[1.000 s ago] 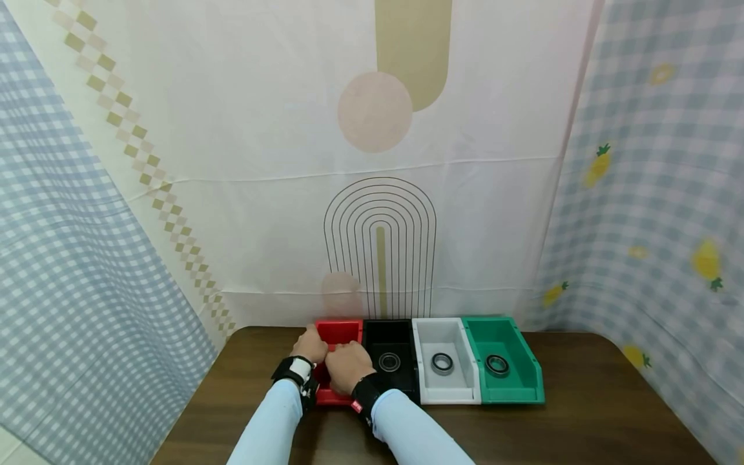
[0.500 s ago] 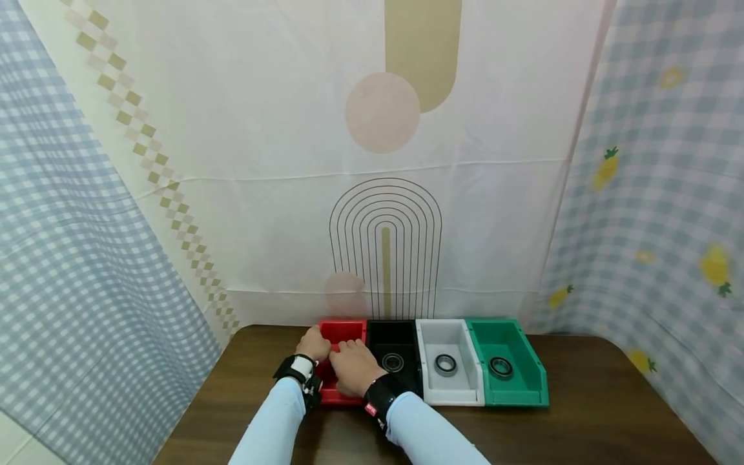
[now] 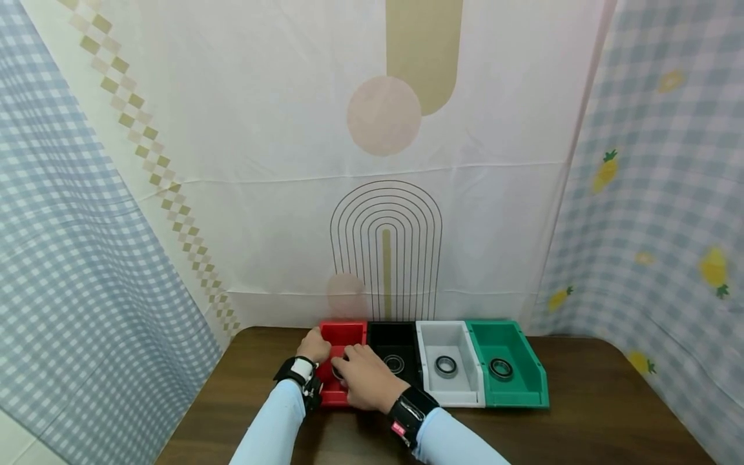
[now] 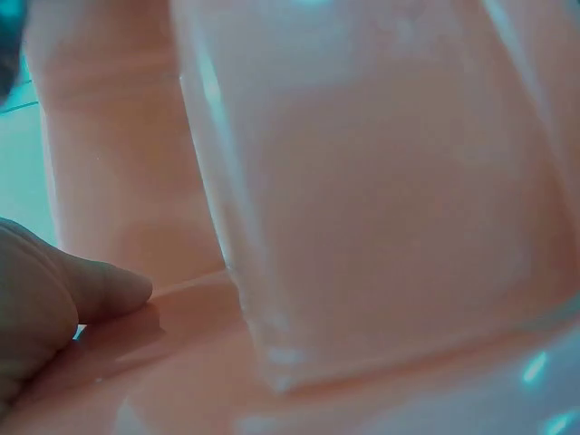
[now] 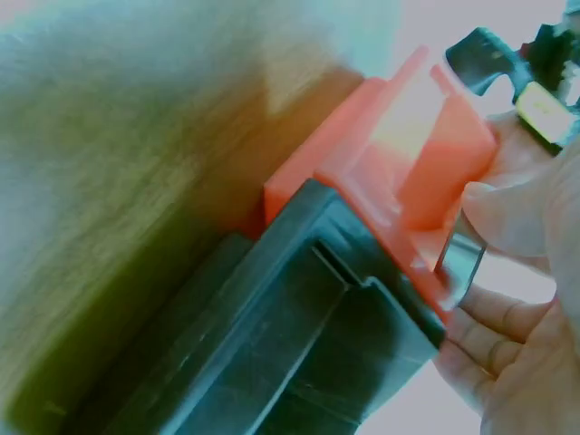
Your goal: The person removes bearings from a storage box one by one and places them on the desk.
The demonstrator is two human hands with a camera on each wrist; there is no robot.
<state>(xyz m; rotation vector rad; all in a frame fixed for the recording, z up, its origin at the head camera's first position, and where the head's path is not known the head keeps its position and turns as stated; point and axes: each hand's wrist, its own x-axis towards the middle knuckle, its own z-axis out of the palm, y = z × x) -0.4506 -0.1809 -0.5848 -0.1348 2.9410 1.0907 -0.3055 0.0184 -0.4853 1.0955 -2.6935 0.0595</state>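
In the head view my left hand point(image 3: 314, 345) grips the left side wall of the red bin point(image 3: 343, 332). Its thumb point(image 4: 113, 288) lies against the bin's wall in the left wrist view. Over the front part of the same bin, my right hand point(image 3: 370, 381) pinches a ball bearing, seen edge-on as a shiny metal ring point(image 5: 462, 265) between thumb and fingers in the right wrist view. From the head, the back of the right hand covers most of that bearing.
Joined to the red bin's right stand a black bin point(image 3: 389, 331), a white bin point(image 3: 437, 332) and a green bin point(image 3: 494, 330). Each has one bearing inside. They sit on a dark wooden table point(image 3: 572, 394), with a patterned cloth point(image 3: 279, 239) hanging close behind.
My right hand has shifted right and turned slightly inside the red bin area; a bearing now shows at its fingertips. The left hand stays at the bin's left wall. The head view moved slightly.
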